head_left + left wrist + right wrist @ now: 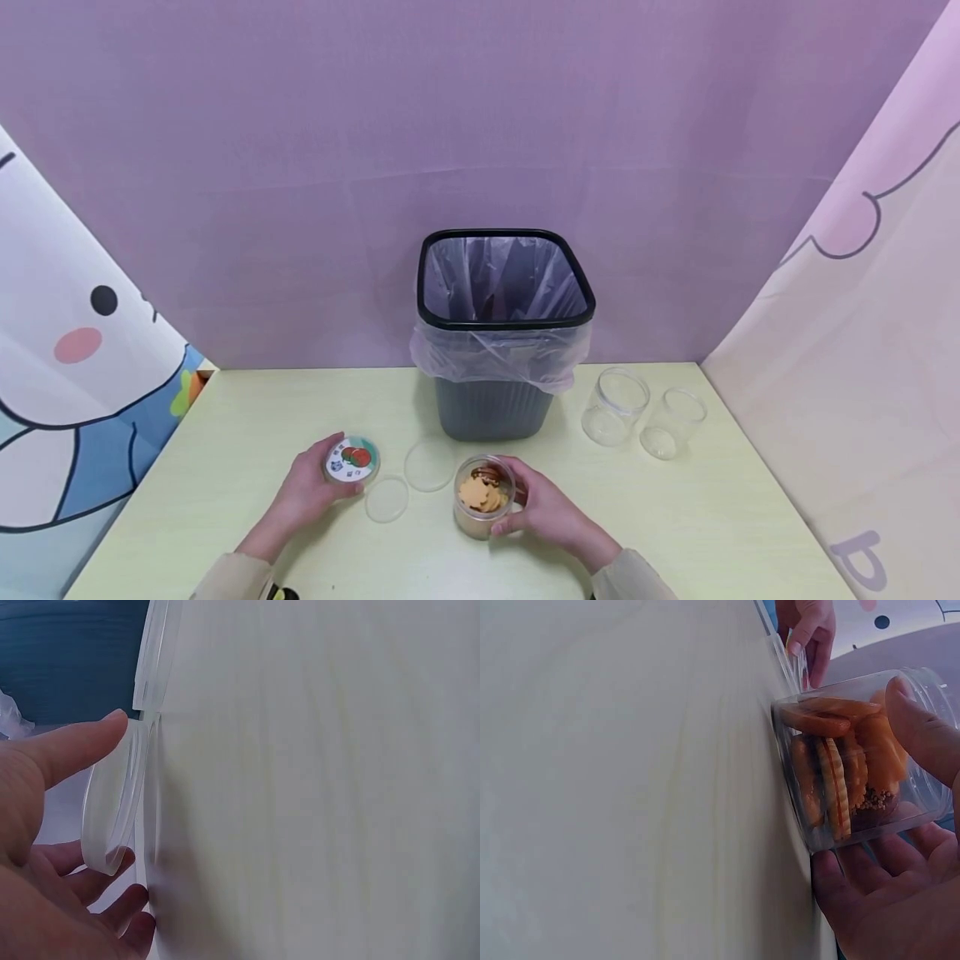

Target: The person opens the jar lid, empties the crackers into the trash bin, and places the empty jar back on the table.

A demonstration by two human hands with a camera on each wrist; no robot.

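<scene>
My left hand (309,482) pinches a round clear-rimmed lid (351,460) by its edges; the lid bears a white and green label with red fruit. In the left wrist view the thumb and fingers lie on opposite sides of this thin lid (112,802), slightly above the table. Two clear round lids (386,499) lie flat between the hands. My right hand (551,510) grips a clear jar (474,523) standing upright on the table, with no lid on top. Cookies (832,780) fill part of it, brown and pale orange.
Behind the jar stands a grey bin (491,412) with a black rim and a translucent liner. Two empty clear jars (615,408) are to its right. The pale table (262,400) meets a purple curtain at the back and printed curtains at both sides.
</scene>
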